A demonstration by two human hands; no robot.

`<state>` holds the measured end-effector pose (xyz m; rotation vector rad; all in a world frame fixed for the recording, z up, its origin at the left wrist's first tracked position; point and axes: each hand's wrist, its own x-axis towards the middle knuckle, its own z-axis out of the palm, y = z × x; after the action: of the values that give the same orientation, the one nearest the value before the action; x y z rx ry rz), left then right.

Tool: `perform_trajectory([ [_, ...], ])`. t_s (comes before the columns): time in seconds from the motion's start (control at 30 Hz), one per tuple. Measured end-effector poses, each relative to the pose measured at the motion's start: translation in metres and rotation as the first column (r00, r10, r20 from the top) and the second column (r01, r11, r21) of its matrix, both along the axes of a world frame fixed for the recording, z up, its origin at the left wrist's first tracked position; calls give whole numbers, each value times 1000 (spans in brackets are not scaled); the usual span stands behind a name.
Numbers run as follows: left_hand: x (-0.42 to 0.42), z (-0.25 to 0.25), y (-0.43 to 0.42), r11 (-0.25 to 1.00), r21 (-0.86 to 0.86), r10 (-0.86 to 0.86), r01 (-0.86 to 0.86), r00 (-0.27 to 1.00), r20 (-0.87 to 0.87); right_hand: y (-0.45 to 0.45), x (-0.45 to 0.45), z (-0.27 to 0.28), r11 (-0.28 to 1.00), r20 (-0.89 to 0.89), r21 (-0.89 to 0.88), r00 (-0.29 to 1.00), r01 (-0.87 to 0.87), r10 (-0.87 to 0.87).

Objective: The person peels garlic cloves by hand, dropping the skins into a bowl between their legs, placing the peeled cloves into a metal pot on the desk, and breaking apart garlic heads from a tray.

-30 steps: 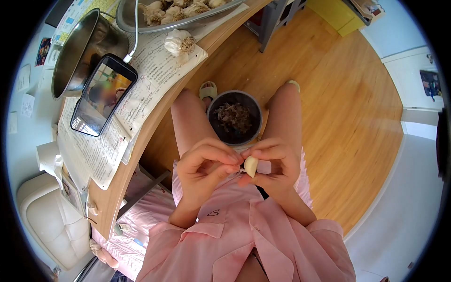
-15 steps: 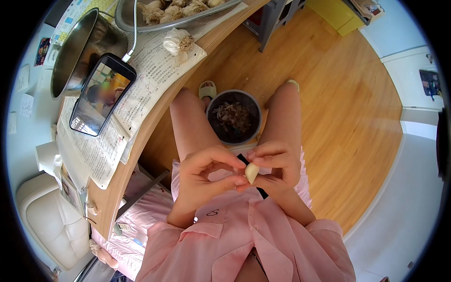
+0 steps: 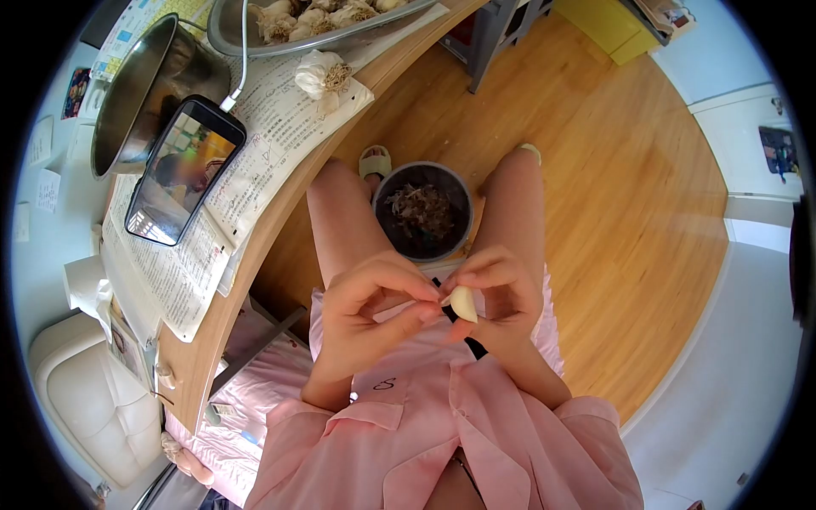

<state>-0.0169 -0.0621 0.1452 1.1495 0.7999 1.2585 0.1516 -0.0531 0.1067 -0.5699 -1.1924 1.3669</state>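
Observation:
Above my lap, my right hand (image 3: 503, 293) pinches a pale, peeled-looking garlic clove (image 3: 464, 304) between thumb and fingers. My left hand (image 3: 381, 304) is just to its left, thumb and fingertips curled toward each other. A thin pale sliver shows where the left fingertips meet the clove's edge, too small to make out. Below the hands, between my legs, a dark bin (image 3: 410, 252) on the floor holds a heap of papery brown and whitish peelings (image 3: 422, 211).
On the desk to the left are a garlic bulb (image 3: 323, 75), a metal basin (image 3: 223, 41) of garlic bulbs, a steel pot (image 3: 127, 106) and a phone (image 3: 189, 170) on a white cable. Printed sheets (image 3: 280, 140) lie under them. The desk edge (image 3: 255, 263) runs beside my left arm.
The clove has turned and shifted slightly right, into my right hand's fingers. My left fingertips have drawn back a little from its body.

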Motion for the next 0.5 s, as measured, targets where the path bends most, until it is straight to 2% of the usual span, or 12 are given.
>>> perform_trajectory([
  [0.07,0,-1,1,999,25,24,-23,999,-23,1,0,1,998,-64,-54,997,-35,32],
  [0.37,0,-7,3,988,125,108,-90,985,-138,0,3,2,989,-27,-122,997,-81,78],
  [0.5,0,-5,2,984,118,153,-136,977,-149,-4,3,4,942,-190,-261,968,-212,165],
])
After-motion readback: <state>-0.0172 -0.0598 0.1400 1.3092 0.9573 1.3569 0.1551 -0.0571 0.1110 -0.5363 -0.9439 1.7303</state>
